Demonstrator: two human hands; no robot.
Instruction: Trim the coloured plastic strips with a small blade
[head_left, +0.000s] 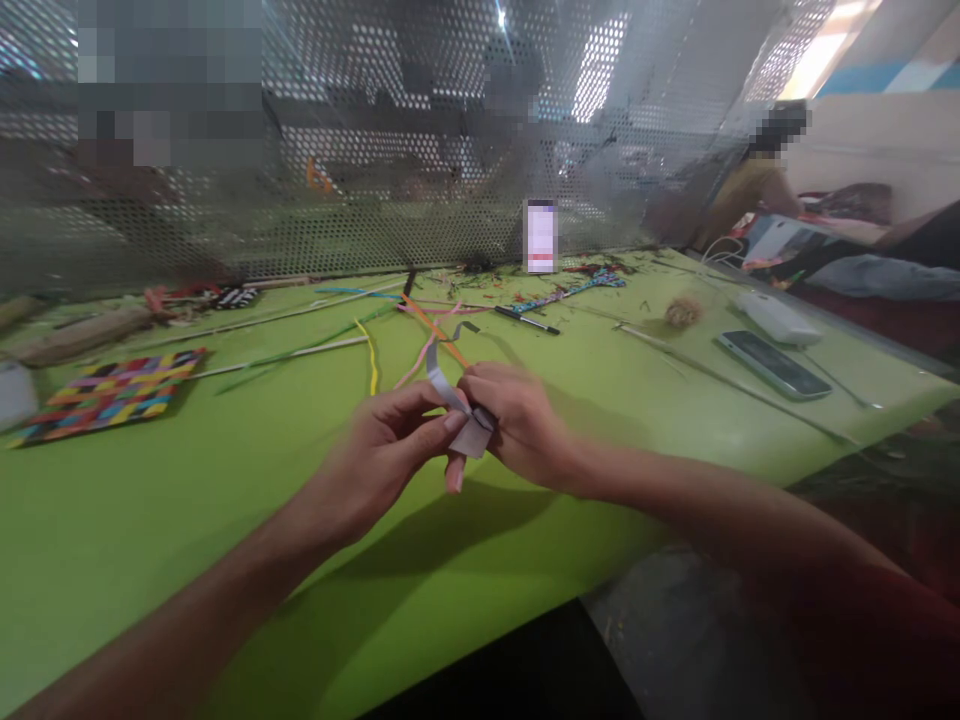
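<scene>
Above the green table, my left hand (397,435) pinches a pale grey strip (442,385) between thumb and fingers. A long, curling end of the strip rises past the fingertips, and a flat pale piece (472,440) hangs below the thumb. Close against it, my right hand (517,415) is closed around the strip's folded, darker part, and its fingers hide most of what they hold. Just beyond the hands lie an orange strip (435,328), a pink strip (417,366) and a yellow strip (370,355).
The green table (112,560) meets a perforated metal screen (420,200). At left lies a colourful woven mat (120,393). A pen (527,320), a phone (772,362) and a thin stick (720,375) are to the right. A person (757,185) sits beyond the screen's right end.
</scene>
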